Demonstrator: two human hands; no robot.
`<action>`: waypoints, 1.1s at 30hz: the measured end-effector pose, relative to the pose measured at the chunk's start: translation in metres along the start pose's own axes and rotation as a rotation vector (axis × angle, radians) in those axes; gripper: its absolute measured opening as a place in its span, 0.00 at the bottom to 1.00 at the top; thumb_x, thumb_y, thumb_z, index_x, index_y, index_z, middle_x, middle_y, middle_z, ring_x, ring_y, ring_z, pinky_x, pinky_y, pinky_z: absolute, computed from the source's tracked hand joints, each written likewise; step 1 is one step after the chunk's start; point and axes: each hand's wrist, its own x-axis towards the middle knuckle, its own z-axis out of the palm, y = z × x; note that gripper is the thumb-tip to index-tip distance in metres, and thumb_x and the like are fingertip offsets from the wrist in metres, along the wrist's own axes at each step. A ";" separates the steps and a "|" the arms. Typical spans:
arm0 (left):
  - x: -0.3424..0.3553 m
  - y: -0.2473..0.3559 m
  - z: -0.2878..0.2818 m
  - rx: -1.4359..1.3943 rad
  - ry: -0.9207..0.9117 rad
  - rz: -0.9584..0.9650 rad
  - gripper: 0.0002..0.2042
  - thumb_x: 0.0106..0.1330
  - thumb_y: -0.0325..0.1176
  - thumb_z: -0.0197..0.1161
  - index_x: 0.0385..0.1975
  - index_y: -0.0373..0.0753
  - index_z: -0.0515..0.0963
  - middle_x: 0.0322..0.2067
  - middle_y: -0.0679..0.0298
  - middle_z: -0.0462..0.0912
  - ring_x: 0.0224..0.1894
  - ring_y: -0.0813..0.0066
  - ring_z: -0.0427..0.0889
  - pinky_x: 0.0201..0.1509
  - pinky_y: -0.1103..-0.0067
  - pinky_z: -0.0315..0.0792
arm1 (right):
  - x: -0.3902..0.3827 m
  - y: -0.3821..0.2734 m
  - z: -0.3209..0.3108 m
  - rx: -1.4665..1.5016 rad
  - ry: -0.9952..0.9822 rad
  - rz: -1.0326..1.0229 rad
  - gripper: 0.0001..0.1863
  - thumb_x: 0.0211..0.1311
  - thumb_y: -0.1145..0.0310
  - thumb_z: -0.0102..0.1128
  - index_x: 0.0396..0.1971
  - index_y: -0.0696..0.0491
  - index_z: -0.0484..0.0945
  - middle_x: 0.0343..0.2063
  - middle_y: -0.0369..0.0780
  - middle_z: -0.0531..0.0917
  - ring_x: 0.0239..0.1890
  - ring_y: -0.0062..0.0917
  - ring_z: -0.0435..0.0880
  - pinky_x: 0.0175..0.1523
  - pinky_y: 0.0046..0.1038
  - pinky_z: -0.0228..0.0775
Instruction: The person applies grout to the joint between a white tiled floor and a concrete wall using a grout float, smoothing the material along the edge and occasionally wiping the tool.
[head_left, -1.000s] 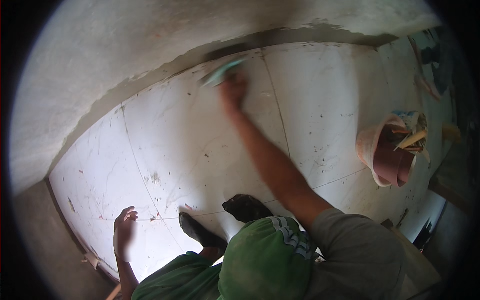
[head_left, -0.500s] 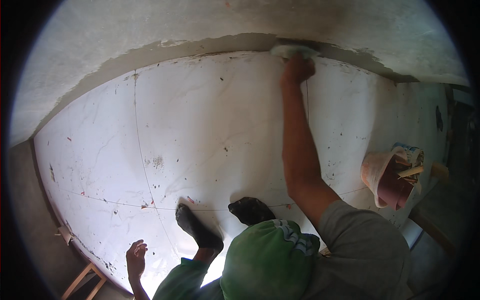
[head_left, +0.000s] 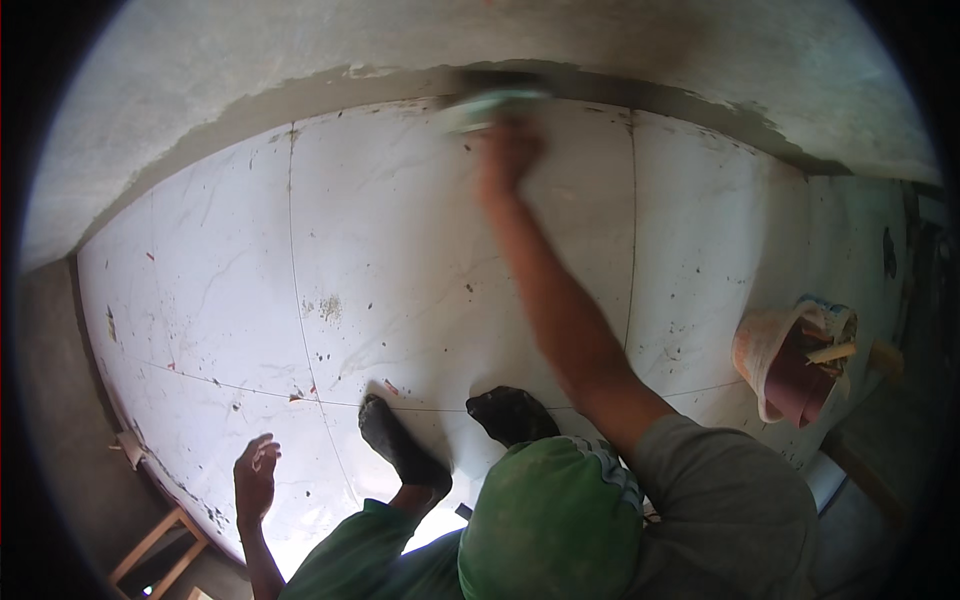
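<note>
My right hand is closed round a flat pale-green tool, blurred by motion, that lies against the grey mortar band at the foot of the wall, where it meets the white tiles. My left hand hangs at the lower left, apart from the tool, with fingers loosely curved and nothing in them. Below are my two feet in dark socks on the tiles and my green shorts with pale stripes.
At the right sits a pinkish bucket with wooden pieces and other items in it. Wooden boards lie past it. A wooden frame is at the lower left. Rough grey walls border the tiles ahead and at the left.
My right hand with the tool went rightward along the wall's foot, then came back toward the left. The view has turned, and my left hand stays low at the left.
</note>
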 end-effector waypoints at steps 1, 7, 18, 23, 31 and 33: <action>-0.013 -0.017 0.002 -0.025 -0.015 -0.065 0.17 0.79 0.33 0.59 0.61 0.30 0.78 0.46 0.53 0.90 0.49 0.66 0.88 0.59 0.70 0.78 | 0.023 0.006 -0.037 0.544 0.048 0.330 0.16 0.70 0.66 0.67 0.48 0.61 0.79 0.41 0.45 0.84 0.41 0.35 0.86 0.45 0.35 0.83; -0.049 -0.111 0.032 -0.029 -0.153 -0.213 0.19 0.77 0.36 0.61 0.61 0.32 0.81 0.45 0.55 0.91 0.47 0.68 0.90 0.51 0.73 0.80 | 0.104 0.020 -0.104 0.845 0.370 0.675 0.24 0.67 0.66 0.71 0.55 0.66 0.75 0.47 0.50 0.84 0.46 0.38 0.88 0.46 0.40 0.90; 0.001 -0.013 0.022 -0.090 -0.125 -0.074 0.17 0.79 0.32 0.59 0.62 0.31 0.78 0.50 0.51 0.90 0.52 0.64 0.89 0.61 0.70 0.79 | -0.101 -0.193 0.141 0.508 -0.327 0.612 0.23 0.71 0.60 0.66 0.49 0.65 0.73 0.43 0.54 0.85 0.53 0.45 0.88 0.52 0.44 0.84; -0.027 -0.024 0.017 -0.040 -0.016 -0.116 0.17 0.78 0.30 0.59 0.61 0.31 0.79 0.46 0.51 0.91 0.51 0.65 0.89 0.60 0.69 0.79 | -0.053 -0.102 0.048 0.994 -0.093 0.738 0.18 0.70 0.63 0.70 0.44 0.63 0.76 0.40 0.47 0.85 0.39 0.34 0.90 0.42 0.34 0.89; -0.056 -0.062 0.017 -0.051 -0.051 -0.242 0.17 0.79 0.32 0.58 0.62 0.31 0.79 0.49 0.50 0.90 0.52 0.63 0.90 0.61 0.69 0.79 | 0.015 -0.038 0.031 -0.203 -0.134 -0.090 0.15 0.61 0.61 0.77 0.40 0.55 0.85 0.35 0.45 0.89 0.38 0.38 0.89 0.42 0.41 0.79; -0.011 -0.019 0.033 -0.097 -0.117 -0.145 0.17 0.79 0.32 0.59 0.62 0.31 0.79 0.49 0.50 0.90 0.52 0.62 0.90 0.61 0.69 0.79 | -0.032 -0.058 0.123 -0.458 -0.136 -0.351 0.18 0.68 0.52 0.69 0.33 0.53 0.85 0.31 0.45 0.89 0.34 0.36 0.89 0.43 0.40 0.79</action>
